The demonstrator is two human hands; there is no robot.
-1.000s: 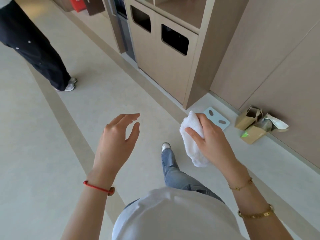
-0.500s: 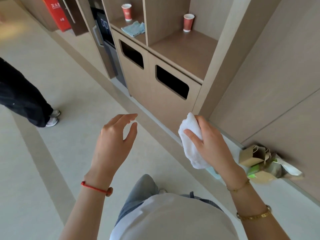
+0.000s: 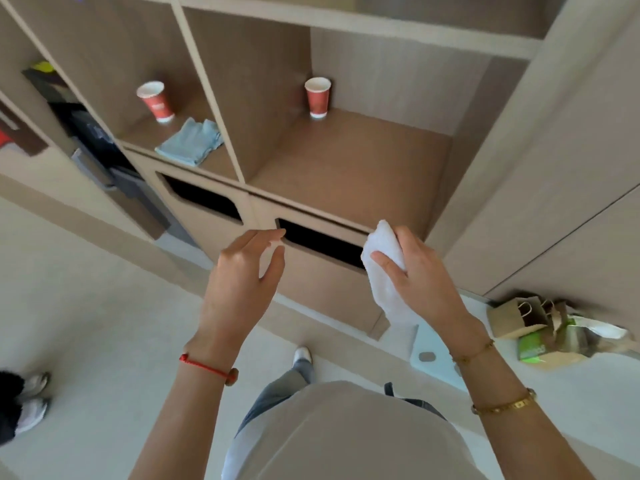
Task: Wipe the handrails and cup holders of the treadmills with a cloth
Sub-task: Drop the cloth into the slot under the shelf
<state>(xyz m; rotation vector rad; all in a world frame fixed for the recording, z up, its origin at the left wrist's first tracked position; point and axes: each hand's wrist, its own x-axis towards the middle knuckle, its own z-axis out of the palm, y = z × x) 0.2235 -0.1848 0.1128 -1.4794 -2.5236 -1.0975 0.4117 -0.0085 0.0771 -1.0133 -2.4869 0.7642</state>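
- Right hand [image 3: 420,282]: raised in front of the body, fingers and thumb curled round a bunched white cloth [image 3: 386,271], which it holds in the air; the cloth's lower end hangs below the palm.
- Left hand [image 3: 242,282]: raised beside the right, apart from it, fingers loosely extended and parted, holding nothing and touching nothing.
- Wrists: a red cord bracelet [image 3: 204,367] on the left; a thin gold chain [image 3: 474,351] and a gold bangle [image 3: 504,405] on the right.
- Cabinet [image 3: 325,285]: a wooden unit directly ahead of the hands, with two dark rectangular openings in its lower front and open shelf compartments above.
- Left compartment: a red paper cup [image 3: 156,101] standing upright, and a folded light-blue cloth [image 3: 190,142] lying near it.
- Right compartment: a second red paper cup [image 3: 318,97] upright near the back wall.
- Floor, right: brown paper bags [image 3: 519,317] and a green package [image 3: 531,348] against the wall panel; a pale blue flat panel [image 3: 431,355] lies just beside the cabinet base.
- Floor, left edge: another person's pale shoes [image 3: 33,398], blurred.
- No treadmill is in view.
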